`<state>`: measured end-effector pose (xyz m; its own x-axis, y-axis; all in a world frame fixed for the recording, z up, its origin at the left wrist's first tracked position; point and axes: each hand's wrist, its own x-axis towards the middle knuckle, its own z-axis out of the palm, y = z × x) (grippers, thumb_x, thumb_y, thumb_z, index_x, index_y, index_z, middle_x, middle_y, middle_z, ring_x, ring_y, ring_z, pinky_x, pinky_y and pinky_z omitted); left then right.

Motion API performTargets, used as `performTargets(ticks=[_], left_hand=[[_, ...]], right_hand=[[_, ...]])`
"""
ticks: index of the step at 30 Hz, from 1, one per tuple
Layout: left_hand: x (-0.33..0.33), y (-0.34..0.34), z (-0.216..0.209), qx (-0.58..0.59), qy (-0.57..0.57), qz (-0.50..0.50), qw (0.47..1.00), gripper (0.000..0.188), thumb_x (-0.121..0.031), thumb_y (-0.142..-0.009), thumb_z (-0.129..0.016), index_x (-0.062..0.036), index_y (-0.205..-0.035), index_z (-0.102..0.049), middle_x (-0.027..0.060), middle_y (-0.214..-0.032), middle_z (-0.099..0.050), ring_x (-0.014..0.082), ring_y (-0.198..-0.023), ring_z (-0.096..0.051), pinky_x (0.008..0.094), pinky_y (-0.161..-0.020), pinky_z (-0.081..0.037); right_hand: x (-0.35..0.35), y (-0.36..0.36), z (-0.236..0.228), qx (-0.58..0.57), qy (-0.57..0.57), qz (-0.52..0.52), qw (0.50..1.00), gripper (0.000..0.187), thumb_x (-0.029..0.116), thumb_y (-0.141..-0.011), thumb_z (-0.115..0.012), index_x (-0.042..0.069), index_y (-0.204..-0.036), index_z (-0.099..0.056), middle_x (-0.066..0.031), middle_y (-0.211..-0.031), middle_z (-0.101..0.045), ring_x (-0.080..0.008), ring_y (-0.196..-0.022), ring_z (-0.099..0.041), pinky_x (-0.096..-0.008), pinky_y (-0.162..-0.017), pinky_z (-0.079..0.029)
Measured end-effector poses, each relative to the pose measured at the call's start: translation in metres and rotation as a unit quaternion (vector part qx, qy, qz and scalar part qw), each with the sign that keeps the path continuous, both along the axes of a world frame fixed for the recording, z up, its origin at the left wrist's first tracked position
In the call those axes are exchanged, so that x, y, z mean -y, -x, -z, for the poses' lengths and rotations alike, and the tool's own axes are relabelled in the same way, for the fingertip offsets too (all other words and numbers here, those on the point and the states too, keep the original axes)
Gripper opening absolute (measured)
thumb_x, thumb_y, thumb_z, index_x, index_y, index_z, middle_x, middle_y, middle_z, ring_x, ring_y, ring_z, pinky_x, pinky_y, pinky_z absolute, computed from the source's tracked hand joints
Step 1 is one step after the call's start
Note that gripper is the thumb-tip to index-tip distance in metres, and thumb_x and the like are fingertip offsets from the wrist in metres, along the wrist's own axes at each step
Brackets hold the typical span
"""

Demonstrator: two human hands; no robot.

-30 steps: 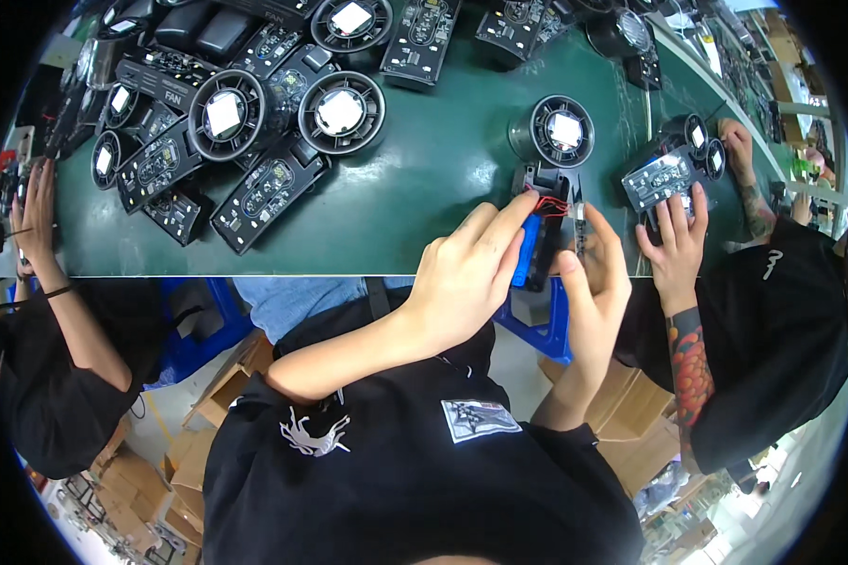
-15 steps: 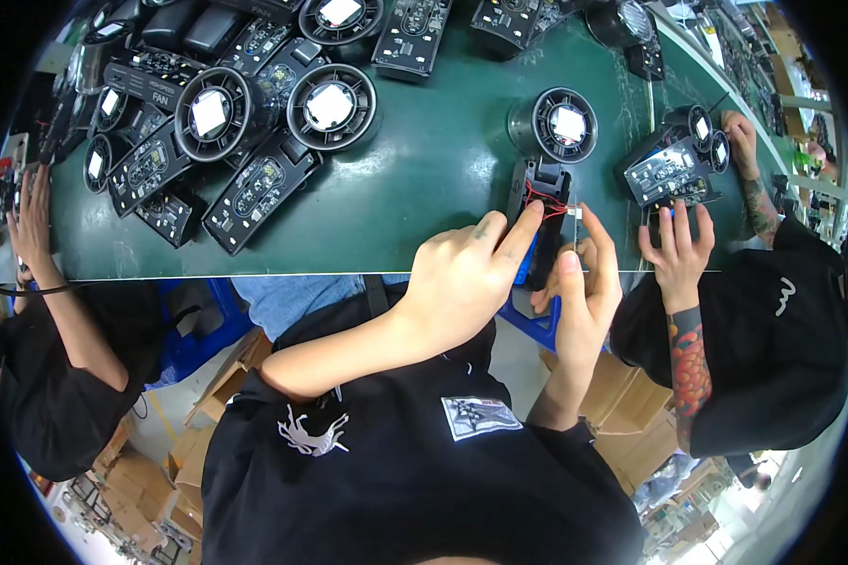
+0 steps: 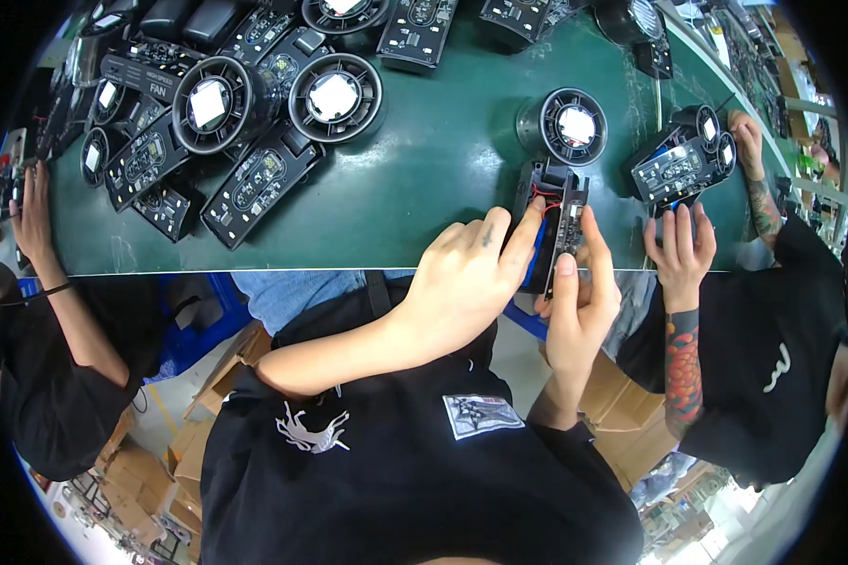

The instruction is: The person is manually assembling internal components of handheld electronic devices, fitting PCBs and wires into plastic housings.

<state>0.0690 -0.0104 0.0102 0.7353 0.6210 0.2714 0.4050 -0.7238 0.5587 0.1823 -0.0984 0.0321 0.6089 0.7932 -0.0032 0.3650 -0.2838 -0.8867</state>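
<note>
A black handheld fan lies near the table's front edge, its round head (image 3: 563, 127) pointing away from me and its handle (image 3: 528, 188) open. Red wires (image 3: 547, 199) and part of a blue battery show inside. My left hand (image 3: 466, 278) grips the handle from the left, index fingertip pressed in by the wires. Between the thumb and fingers of my right hand (image 3: 582, 311) is a narrow dark circuit board (image 3: 567, 226), held along the handle's right side with its component face showing. The lower fingers of both hands are partly hidden.
Several fans with exposed boards (image 3: 264, 184) are piled at the left of the green table (image 3: 433, 179); more lie along the far side. To the right, a co-worker's hands (image 3: 683, 250) handle another fan (image 3: 683, 165). Another person's hand (image 3: 33, 217) rests at the left edge.
My right hand has turned the circuit board from edge-on to face-up and brought it closer against the handle. My left hand stays nearly in place. The co-worker's fan at right has tilted.
</note>
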Motion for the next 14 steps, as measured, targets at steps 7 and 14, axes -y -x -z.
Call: performTargets(ticks=[7,14], left_hand=[[-0.0020,-0.0041,0.0029,0.133,0.076,-0.020,0.988,0.055,-0.005,-0.081,-0.064,-0.0014,-0.132,-0.046,0.0099,-0.082,-0.051,0.0246,-0.062,-0.057,0.0351,-0.056,-0.049],[-0.0032,-0.0065,0.0072,0.077,0.062,-0.006,0.995,0.059,-0.009,-0.084,-0.064,-0.0057,-0.138,-0.042,0.0116,-0.089,-0.055,0.0258,-0.069,-0.063,0.0334,-0.057,-0.051]], right_hand=[[-0.0014,0.0008,0.0036,0.023,0.006,0.013,1.000,0.042,0.006,-0.094,-0.050,-0.004,-0.134,-0.046,-0.0010,-0.075,-0.055,-0.0036,-0.057,-0.044,-0.0190,-0.049,-0.036],[-0.0003,-0.0012,0.0038,-0.090,-0.005,0.025,0.996,0.043,0.010,-0.096,-0.048,0.002,-0.138,-0.044,0.0016,-0.067,-0.051,-0.0036,-0.053,-0.042,-0.0200,-0.048,-0.036]])
